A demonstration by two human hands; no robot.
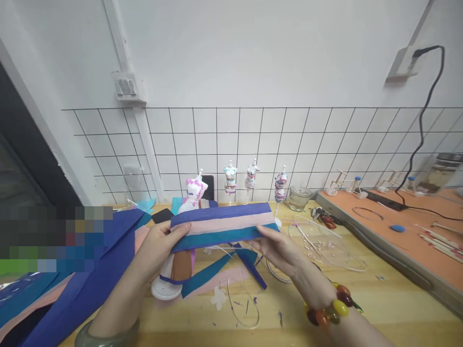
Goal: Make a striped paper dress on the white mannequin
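Observation:
Both my hands hold up a stack of crepe paper strips (222,225), purple on top, pink in the middle, teal below, level above the wooden table (379,299). My left hand (159,246) pinches the left end, thumb on the front. My right hand (278,248) grips the right end from below; a beaded bracelet (331,306) is on that wrist. Behind the strips stands a white mannequin bust (195,190) with pink and purple paint on a round white base (165,288). Loose teal and purple strips (231,262) lie under the held paper.
Sheets of purple, teal and pink crepe paper (90,274) cover the left of the table. Three small painted busts (249,176) on sticks stand by the wire grid wall. A glass jar (298,196), keys (323,217), clear plastic plate (321,241) and an orange tray (405,226) lie to the right.

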